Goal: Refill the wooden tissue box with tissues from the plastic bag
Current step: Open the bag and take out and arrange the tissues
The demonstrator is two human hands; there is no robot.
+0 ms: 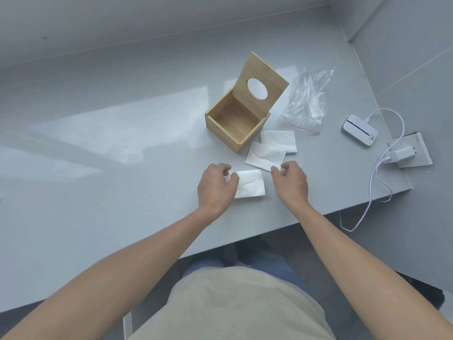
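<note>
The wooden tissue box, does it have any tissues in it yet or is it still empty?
Empty. The wooden tissue box has its lid tipped up, and only its bare wooden floor shows inside; the tissues lie outside it on the counter.

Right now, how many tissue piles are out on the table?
3: one under the left hand at, one by the right hand at, one beside the wooden box at.

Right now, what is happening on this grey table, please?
A person is refilling a wooden tissue box, which stands open and empty with its lid tipped back. The left hand pinches the edge of a folded white tissue lying on the grey table. The right hand pinches a corner of a second tissue. A small stack of tissues lies beside the box, and the clear plastic bag lies empty behind it.
</note>
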